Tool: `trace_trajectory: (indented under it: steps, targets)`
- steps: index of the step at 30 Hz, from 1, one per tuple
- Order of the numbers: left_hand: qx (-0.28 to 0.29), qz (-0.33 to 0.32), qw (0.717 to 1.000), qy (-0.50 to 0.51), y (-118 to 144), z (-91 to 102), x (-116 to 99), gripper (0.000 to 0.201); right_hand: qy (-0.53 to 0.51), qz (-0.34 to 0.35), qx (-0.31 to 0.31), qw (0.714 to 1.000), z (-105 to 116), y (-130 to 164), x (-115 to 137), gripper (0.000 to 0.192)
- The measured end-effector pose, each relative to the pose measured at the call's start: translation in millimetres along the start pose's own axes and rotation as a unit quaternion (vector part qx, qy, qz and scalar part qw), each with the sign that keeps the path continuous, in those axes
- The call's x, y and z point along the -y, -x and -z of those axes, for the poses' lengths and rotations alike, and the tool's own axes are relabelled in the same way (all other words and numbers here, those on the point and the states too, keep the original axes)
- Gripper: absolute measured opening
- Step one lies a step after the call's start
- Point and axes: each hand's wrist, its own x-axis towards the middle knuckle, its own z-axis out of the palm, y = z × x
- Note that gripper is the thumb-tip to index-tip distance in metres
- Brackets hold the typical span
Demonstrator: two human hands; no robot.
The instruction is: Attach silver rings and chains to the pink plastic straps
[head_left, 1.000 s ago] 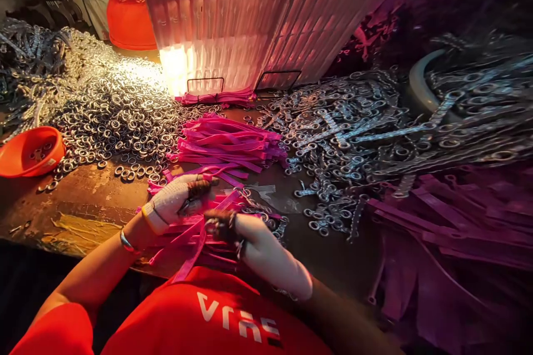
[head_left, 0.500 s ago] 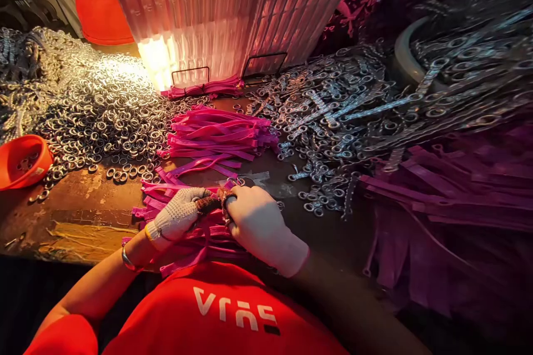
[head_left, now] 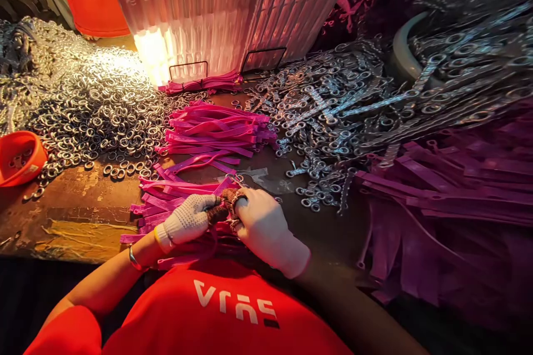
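At the bottom centre of the frame sits the person's red shirt (head_left: 216,316) with white lettering. Just above it the two gloved hands meet fingertip to fingertip. The left hand (head_left: 187,221), in a dotted knit glove, has its fingers drawn together, pinching toward the right hand (head_left: 262,222), whose fingers are curled and pressed onto the same spot; a small metal ring (head_left: 234,199) shows at the brown fingertips, though exactly which fingers grip it I cannot tell. Both hands rest on a loose pile of pink straps (head_left: 175,199) on the worn tabletop (head_left: 75,199). Further up, mid-frame, lies a neater stack of pink straps (head_left: 216,133). Left of it spreads a heap of metal rings (head_left: 95,111), with an orange bowl (head_left: 19,158) at the left edge. Right of centre lie metal eyelet strips (head_left: 333,116); purple straps (head_left: 449,188) fill the right side. At the top stands a lit ribbed translucent cover (head_left: 216,5).
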Motion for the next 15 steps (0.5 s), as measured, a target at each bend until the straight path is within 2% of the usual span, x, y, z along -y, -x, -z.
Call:
trace_trajectory:
  steps: [3,5,7,10,15]
  targets:
    - [-0.023,0.015,1.000,-0.002,3,-0.3,-3,0.042,-0.038,-0.027,0.123,0.991,12,-5,-2,0.021]
    - [-0.039,0.009,0.998,-0.043,6,-0.7,-5,0.042,-0.049,-0.060,0.230,0.970,20,-11,-3,0.020]
    - [-0.043,-0.004,0.995,-0.091,9,-2.5,-4,0.039,-0.042,-0.088,0.302,0.948,22,-15,-2,0.019]
    - [-0.051,-0.014,0.990,-0.129,11,-8.2,5,0.035,-0.027,-0.060,0.311,0.948,17,-13,2,0.021]
    - [-0.032,-0.010,0.994,-0.104,11,-14.5,14,0.027,-0.018,0.023,0.311,0.950,6,-1,10,0.022]
